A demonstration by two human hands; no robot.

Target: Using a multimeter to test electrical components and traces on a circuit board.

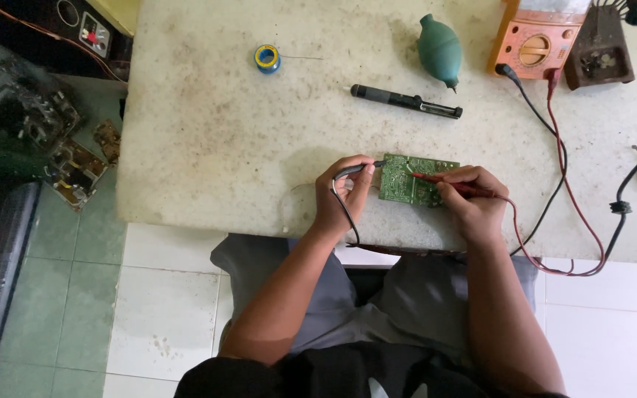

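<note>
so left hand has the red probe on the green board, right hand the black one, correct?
Swapped. The head view shows the left hand holding the black probe at the green board edge, and the right hand holding the red probe on it.

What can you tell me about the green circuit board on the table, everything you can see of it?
The green circuit board is a small rectangle lying flat, slightly skewed, near the front edge of the worn pale table. Its upper face looks like the solder side, with pale traces and spots. The left hand holds a black probe to its left edge; the right hand rests at its right side, pressing a red probe onto the middle.
</note>
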